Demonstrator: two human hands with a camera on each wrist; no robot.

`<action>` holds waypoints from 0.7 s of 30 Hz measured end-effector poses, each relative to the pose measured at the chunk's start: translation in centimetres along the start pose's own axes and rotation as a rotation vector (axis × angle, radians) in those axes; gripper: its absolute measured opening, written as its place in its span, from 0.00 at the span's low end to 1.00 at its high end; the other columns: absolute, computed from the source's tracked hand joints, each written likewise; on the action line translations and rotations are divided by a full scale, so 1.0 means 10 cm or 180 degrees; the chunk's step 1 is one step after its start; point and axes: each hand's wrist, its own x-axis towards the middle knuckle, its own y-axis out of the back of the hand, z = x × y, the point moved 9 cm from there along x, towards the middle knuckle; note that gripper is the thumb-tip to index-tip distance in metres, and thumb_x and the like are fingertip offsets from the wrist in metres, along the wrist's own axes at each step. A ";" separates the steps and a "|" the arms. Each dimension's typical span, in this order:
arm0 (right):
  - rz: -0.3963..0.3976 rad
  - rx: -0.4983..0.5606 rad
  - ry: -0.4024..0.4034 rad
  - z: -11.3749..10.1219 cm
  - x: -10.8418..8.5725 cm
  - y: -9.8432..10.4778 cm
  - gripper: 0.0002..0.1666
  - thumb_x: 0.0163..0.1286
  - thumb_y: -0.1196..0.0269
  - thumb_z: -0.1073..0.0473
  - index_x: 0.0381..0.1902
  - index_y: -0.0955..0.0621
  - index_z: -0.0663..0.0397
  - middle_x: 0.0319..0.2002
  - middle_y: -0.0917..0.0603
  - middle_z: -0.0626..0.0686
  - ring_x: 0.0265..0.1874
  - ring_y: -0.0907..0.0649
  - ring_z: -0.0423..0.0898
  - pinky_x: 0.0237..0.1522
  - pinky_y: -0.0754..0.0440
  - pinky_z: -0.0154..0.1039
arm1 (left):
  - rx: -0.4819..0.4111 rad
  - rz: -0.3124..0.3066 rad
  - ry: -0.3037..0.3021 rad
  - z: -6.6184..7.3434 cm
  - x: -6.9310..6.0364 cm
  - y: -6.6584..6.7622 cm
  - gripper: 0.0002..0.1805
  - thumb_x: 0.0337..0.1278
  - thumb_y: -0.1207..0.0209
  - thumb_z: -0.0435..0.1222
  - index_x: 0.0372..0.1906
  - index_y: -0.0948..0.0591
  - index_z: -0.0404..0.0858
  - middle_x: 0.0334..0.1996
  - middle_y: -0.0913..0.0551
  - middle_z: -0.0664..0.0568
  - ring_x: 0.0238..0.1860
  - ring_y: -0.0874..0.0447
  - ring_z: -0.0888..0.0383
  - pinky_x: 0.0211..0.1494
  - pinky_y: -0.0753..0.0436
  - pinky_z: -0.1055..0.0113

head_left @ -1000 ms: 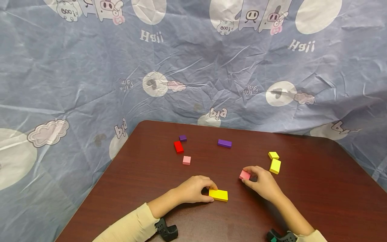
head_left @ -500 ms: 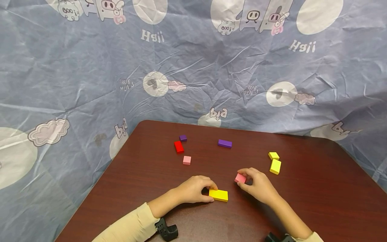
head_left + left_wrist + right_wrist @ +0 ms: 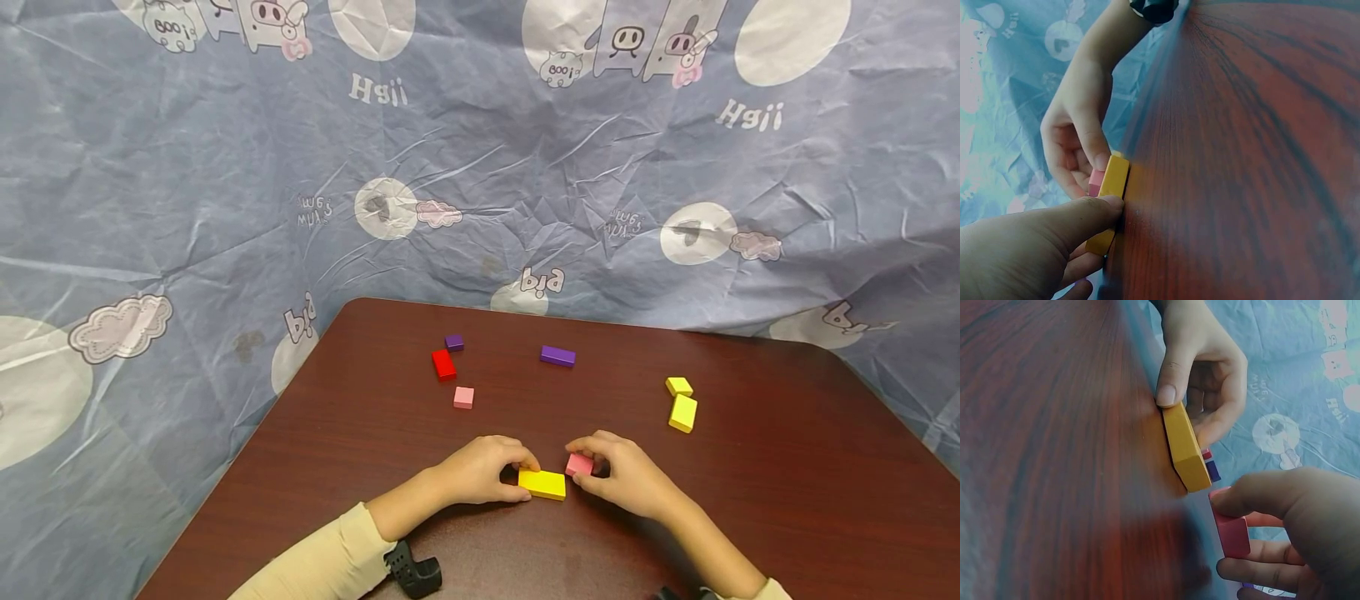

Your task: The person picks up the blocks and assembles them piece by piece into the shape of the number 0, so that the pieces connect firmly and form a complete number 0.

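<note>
With thumb and fingers my left hand (image 3: 483,472) pinches the left end of a long yellow block (image 3: 543,484), which lies on the table. My right hand (image 3: 626,475) holds a small pink block (image 3: 579,465) between thumb and fingertips, just right of the yellow block's free end. The right wrist view shows a narrow gap between the pink block (image 3: 1232,534) and the end of the yellow block (image 3: 1190,459). Seen from the left wrist, the pink block (image 3: 1095,181) is partly hidden behind the yellow one.
Farther back on the brown table (image 3: 405,442) lie a second pink block (image 3: 463,397), a red block (image 3: 444,365) and a small purple block (image 3: 453,342). A long purple block (image 3: 558,356) sits at the back; two yellow blocks (image 3: 682,413) are at right. A patterned cloth (image 3: 465,150) hangs behind.
My right hand has moved left and nearer to me with the pink block, bringing it close to the yellow block's right end. The left hand and yellow block stay in place.
</note>
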 end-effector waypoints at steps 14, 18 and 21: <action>-0.0058 -0.0076 0.0117 -0.05 0.01 -0.06 0.16 0.55 0.28 0.62 0.42 0.18 0.51 0.31 0.25 0.39 0.28 0.27 0.37 0.29 0.27 0.32 | -0.0035 -0.0004 0.0024 0.00 0.00 0.00 0.14 0.53 0.30 0.42 0.45 0.16 0.45 0.38 0.19 0.63 0.39 0.24 0.72 0.46 0.28 0.83; -0.0006 -0.0109 0.0109 -0.03 0.01 -0.07 0.16 0.55 0.28 0.62 0.42 0.17 0.50 0.31 0.25 0.39 0.28 0.27 0.37 0.29 0.27 0.31 | -0.0024 0.0005 0.0011 0.00 0.00 0.00 0.14 0.53 0.30 0.42 0.45 0.16 0.45 0.38 0.19 0.63 0.39 0.24 0.72 0.46 0.28 0.83; 0.0022 -0.0117 0.0083 -0.01 0.00 -0.08 0.16 0.55 0.27 0.61 0.42 0.17 0.50 0.31 0.25 0.39 0.28 0.27 0.37 0.29 0.27 0.31 | -0.0020 0.0005 0.0010 0.00 0.00 0.00 0.14 0.53 0.30 0.42 0.45 0.16 0.45 0.38 0.19 0.63 0.39 0.24 0.71 0.46 0.29 0.83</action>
